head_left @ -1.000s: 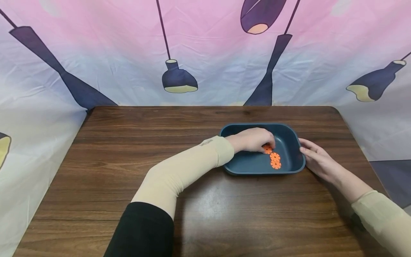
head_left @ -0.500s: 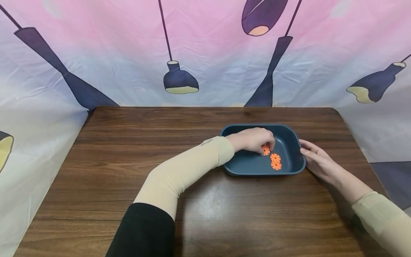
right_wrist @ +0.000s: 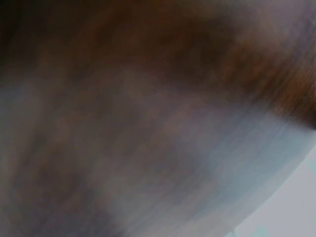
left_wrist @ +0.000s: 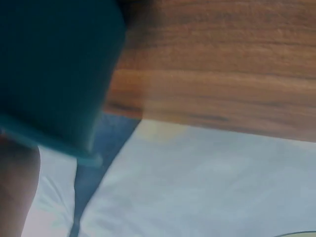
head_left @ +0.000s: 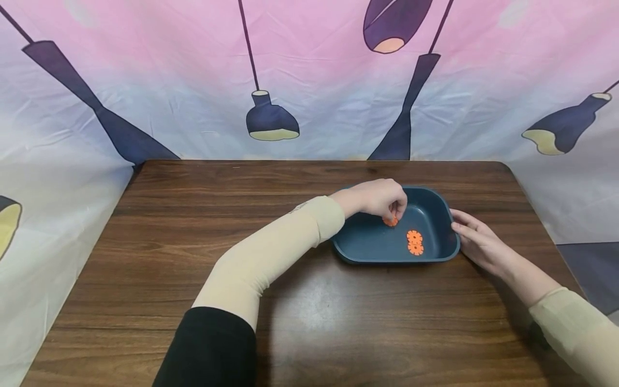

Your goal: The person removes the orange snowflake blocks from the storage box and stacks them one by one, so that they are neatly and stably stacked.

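Observation:
In the head view, my left hand (head_left: 382,197) reaches over the far left part of a dark blue-green plastic bin (head_left: 372,252). Thumb and fingertips pinch a small orange notched disc (head_left: 390,221), partly covered by the fingers. Two more discs of the same kind (head_left: 415,243) lie on the bin's floor, right of the middle. At the bin's right end, my right hand (head_left: 479,242) rests against the outer wall, its thumb tip at the rim. The left wrist view has part of the bin (left_wrist: 54,74) and a blurred bit of hand; the right wrist view is too blurred to read.
The bin stands on a dark wood-grain table (head_left: 309,317), toward its far right. Behind the table's far edge hangs a pink and pale blue cloth (head_left: 329,102) printed with lamps.
My left hand has drawn the pinched disc left and toward the far side, away from the other two discs, and risen somewhat. The right hand and the bin stay put.

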{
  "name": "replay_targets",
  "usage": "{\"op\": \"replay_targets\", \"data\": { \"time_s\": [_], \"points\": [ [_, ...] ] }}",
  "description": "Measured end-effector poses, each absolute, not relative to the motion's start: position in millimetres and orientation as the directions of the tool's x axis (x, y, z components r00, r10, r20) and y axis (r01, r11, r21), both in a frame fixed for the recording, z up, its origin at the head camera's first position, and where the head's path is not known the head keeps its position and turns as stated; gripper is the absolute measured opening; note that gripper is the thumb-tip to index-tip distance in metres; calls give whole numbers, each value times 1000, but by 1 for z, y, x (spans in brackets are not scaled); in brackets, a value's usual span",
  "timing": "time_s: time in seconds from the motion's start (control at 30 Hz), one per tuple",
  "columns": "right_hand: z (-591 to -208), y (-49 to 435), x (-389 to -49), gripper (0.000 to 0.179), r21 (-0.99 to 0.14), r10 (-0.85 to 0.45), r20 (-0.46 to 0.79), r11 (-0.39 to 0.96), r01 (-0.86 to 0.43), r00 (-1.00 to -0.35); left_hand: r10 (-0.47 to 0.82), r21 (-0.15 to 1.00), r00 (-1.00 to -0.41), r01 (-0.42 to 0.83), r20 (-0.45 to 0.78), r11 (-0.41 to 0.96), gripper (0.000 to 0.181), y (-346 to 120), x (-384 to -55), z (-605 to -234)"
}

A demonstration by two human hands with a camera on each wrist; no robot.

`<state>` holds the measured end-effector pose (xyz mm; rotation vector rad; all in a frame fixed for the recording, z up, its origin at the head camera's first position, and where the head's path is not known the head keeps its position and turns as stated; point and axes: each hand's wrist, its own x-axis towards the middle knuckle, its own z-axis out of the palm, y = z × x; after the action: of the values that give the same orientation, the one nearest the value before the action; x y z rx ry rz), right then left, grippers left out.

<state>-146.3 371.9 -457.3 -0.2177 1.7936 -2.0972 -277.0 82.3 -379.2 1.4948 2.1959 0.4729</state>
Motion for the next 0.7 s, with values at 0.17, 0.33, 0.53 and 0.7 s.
{"op": "replay_targets", "data": {
  "time_s": [0.17,0.33,0.53,0.7],
  "points": [
    [-457,372,-147,38,-975,-372,-127,-123,184,-920,928,531,-347,765,-136,364,4,66,-286,-362],
    [-456,373,-148,37,-977,-361,-135,-108,186,-923,923,554,-374,752,-87,357,6,44,-289,-345],
    [-457,373,-148,37,-977,-364,-138,-106,188,-921,908,553,-417,745,-50,372,6,19,-285,-331],
    [-458,375,-147,36,-975,-354,-146,-105,194,-924,870,561,-492,717,-11,413,3,-4,-282,-324]
  ]
}}
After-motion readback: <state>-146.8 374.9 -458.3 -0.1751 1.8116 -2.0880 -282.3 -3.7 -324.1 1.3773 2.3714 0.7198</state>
